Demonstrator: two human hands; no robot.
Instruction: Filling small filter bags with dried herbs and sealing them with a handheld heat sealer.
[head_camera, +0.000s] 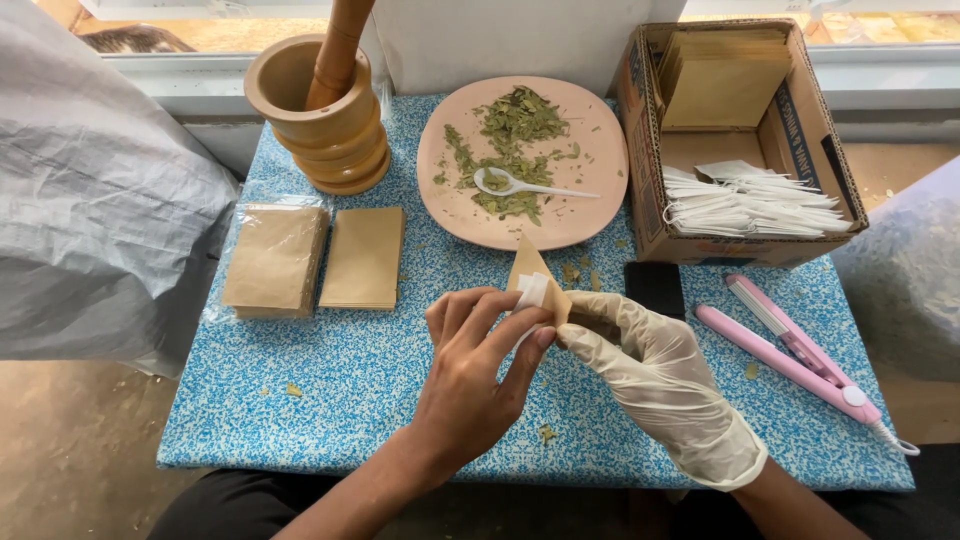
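My bare left hand pinches a small white tea bag at the mouth of a small brown paper pouch. My right hand, in a pale latex glove, grips the same pouch from the right side. Both hands meet above the middle of the blue speckled table. Just beyond them sits a pink plate of dried green leaves with a white spoon lying in it.
A wooden mortar with pestle stands at the back left. Two stacks of brown pouches lie left. A cardboard box at right holds pouches and white bags. A pink sealer and a black object lie right.
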